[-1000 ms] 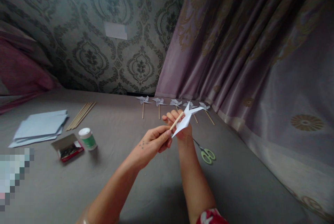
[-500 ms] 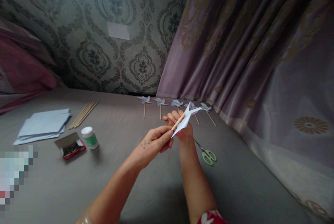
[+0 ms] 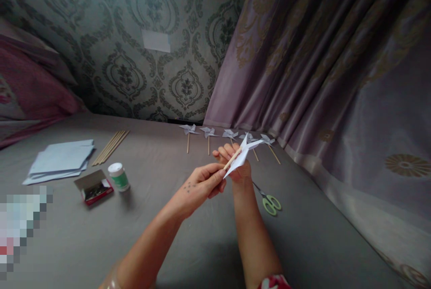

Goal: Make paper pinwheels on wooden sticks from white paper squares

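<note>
- Left hand [image 3: 202, 182]: fingers narrow, pinching wooden stick [image 3: 232, 159].
- Right hand [image 3: 241, 174]: fingers curled behind paper; can't tell grip, partly hidden.
- White paper pinwheel [image 3: 240, 159]: 2 o'clock of left hand, against stick.
- Changed: over last second, stick's tip looks slightly nearer pinwheel's middle; hands almost static, both parts seemingly lined up.
- Green-handled scissors [image 3: 270, 204]: 5 o'clock of pinwheel, unused.

Ornate-patterned wall [image 3: 111, 15], purple curtain [image 3: 336, 64] (gold motifs) at right, grey surface [image 3: 74, 244] below, dim light.
</note>
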`<state>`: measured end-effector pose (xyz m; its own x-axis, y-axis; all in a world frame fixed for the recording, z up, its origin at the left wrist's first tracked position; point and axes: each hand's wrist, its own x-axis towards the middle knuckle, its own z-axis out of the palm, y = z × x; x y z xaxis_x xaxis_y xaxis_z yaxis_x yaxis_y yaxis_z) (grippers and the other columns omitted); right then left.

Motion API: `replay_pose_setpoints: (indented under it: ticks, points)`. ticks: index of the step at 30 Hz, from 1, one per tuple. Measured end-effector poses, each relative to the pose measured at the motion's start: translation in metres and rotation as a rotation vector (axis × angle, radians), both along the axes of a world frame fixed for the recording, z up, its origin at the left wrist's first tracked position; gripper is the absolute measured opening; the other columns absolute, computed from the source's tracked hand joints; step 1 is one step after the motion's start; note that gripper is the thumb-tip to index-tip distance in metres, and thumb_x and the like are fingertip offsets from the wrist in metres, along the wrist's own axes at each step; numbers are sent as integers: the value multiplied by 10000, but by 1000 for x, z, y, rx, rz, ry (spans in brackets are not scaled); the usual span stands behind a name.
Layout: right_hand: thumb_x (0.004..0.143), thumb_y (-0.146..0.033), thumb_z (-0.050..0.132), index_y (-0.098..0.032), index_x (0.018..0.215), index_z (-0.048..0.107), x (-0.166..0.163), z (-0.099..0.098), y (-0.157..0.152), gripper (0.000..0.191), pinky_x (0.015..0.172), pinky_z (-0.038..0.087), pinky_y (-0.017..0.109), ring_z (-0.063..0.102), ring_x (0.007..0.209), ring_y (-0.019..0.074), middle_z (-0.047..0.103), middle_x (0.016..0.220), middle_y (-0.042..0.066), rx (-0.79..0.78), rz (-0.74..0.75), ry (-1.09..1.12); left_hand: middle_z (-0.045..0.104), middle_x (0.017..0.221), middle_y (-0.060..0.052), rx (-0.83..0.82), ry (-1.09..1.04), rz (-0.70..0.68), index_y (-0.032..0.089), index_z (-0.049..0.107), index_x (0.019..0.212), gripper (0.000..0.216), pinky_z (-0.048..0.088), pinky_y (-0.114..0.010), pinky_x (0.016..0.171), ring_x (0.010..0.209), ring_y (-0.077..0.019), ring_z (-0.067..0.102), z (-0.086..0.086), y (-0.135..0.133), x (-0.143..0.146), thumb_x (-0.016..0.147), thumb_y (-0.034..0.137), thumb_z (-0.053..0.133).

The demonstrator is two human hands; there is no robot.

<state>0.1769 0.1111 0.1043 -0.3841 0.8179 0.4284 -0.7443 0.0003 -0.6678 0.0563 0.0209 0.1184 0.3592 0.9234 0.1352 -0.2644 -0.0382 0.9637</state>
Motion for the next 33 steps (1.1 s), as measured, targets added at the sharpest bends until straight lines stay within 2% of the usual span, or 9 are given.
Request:
replay_pose_setpoints:
  ticks: [7, 14, 20, 27, 33]
  points:
    - [632, -418, 775, -205, 478, 244, 0, 3, -2, 593, 685, 449, 308, 244, 487, 106, 184, 513, -83, -5, -8, -2, 442, 583, 41, 2, -11, -16, 118, 635, 890, 407, 194, -214, 457, 485, -51, 303, -2, 1, -1, 793, 511, 595]
    - [631, -388, 784, -212, 467, 338, 0, 2, -1, 506, 681, 432, 308, 247, 490, 109, 235, 510, -84, -2, 18, 23, 444, 591, 38, 17, -20, -19, 109, 640, 894, 376, 202, -217, 464, 488, -50, 308, -2, 1, -1, 810, 473, 592]
    - [642, -373, 786, -205, 473, 339, 1, 2, 0, 507, 696, 433, 302, 253, 494, 103, 240, 513, -84, -2, 38, 37, 440, 585, 40, 29, -6, -20, 110, 649, 916, 392, 206, -218, 462, 487, -52, 308, -1, 0, -2, 810, 483, 586]
    - [581, -413, 815, -204, 475, 309, 2, 3, -1, 557, 686, 438, 315, 242, 496, 100, 224, 511, -84, 27, -27, -29, 434, 576, 40, 52, 52, 7, 100, 650, 869, 416, 202, -216, 459, 486, -51, 307, 2, 0, -4, 803, 505, 580]
    - [539, -434, 833, -227, 490, 400, 2, 5, -4, 483, 722, 465, 319, 305, 505, 103, 273, 522, -78, 55, -92, -61, 432, 581, 43, 69, 49, 59, 104, 664, 969, 402, 201, -218, 462, 489, -51, 308, -1, 2, -5, 839, 469, 553]
